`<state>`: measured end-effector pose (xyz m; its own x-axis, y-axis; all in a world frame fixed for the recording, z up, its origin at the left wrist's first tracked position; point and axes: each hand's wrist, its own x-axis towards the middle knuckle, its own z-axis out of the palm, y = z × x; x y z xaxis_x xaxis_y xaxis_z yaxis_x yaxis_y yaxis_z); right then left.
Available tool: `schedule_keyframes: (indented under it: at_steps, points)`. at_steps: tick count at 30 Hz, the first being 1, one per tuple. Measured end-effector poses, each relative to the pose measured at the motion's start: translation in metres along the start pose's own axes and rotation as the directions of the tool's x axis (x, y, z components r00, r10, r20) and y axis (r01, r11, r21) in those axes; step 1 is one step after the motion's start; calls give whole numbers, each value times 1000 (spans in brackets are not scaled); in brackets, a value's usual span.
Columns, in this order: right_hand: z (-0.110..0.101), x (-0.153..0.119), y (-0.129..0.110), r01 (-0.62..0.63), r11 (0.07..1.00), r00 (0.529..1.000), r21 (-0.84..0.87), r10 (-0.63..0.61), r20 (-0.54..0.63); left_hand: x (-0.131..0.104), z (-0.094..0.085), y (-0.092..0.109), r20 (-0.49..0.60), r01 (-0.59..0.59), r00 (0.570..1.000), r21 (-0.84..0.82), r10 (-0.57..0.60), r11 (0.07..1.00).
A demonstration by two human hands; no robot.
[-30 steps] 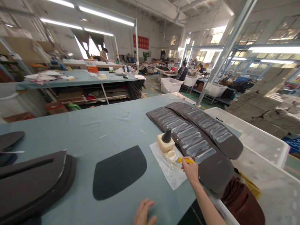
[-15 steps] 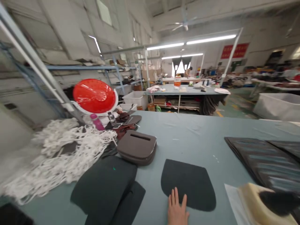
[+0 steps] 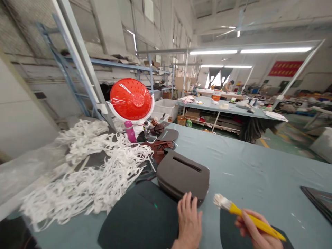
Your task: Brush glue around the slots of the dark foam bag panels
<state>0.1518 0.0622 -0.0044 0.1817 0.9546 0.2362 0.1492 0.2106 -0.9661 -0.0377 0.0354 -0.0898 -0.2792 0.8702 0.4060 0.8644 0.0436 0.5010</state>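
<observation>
My left hand [image 3: 188, 219] has its fingers stretched out, at the front edge of a stack of grey-brown rounded panels [image 3: 183, 174]. The top panel has a long slot cut in it. Whether the fingertips press on the stack or only hover at it, I cannot tell. My right hand [image 3: 255, 230] is closed around the yellow handle of a paintbrush [image 3: 234, 209], whose pale bristles point left. Under the brush and right hand lies a dark rounded panel [image 3: 228, 224], partly hidden. Larger dark green-black pieces [image 3: 141, 216] lie left of my left hand.
A heap of white strips [image 3: 114, 169] covers the table's left side. Behind it stand a pink bottle [image 3: 130, 131], a small dark bottle [image 3: 146, 130] and a red round heater-like dish [image 3: 131, 99]. Dark sheets [image 3: 319, 202] lie at the right edge. A person [image 3: 228, 86] works far back.
My left hand has left the dark panel and moved left to the grey-brown stack. My right hand with the paintbrush has come into view. The view has turned left.
</observation>
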Motion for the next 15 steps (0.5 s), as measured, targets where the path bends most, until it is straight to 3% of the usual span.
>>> schedule_keyframes:
  at_steps: [3, 5, 7, 9, 12, 15]
  points:
    - [122, 23, -24, -40, 994, 985, 103, 22, 172, 41, -38, -61, -36, 7, 999, 92, -4, 996]
    - [194, 31, -30, -45, 994, 961, 103, 15, 277, 53, -44, -88, 4, -37, 999, 107, 37, 994]
    - [250, 36, -29, -38, 997, 923, 70, 8, 385, 55, -38, -104, 41, -79, 996, 93, 75, 992]
    - [289, 42, -24, -11, 1000, 878, 27, -4, 479, 54, -26, -113, 41, -79, 996, 74, 77, 994]
    - [325, 65, -15, 79, 996, 848, -37, -48, 528, 54, -8, -118, 24, -29, 999, 40, 28, 999]
    - [349, 102, -10, 133, 983, 950, -129, -89, 299, 56, 2, -121, 53, -3, 999, 4, 3, 1000]
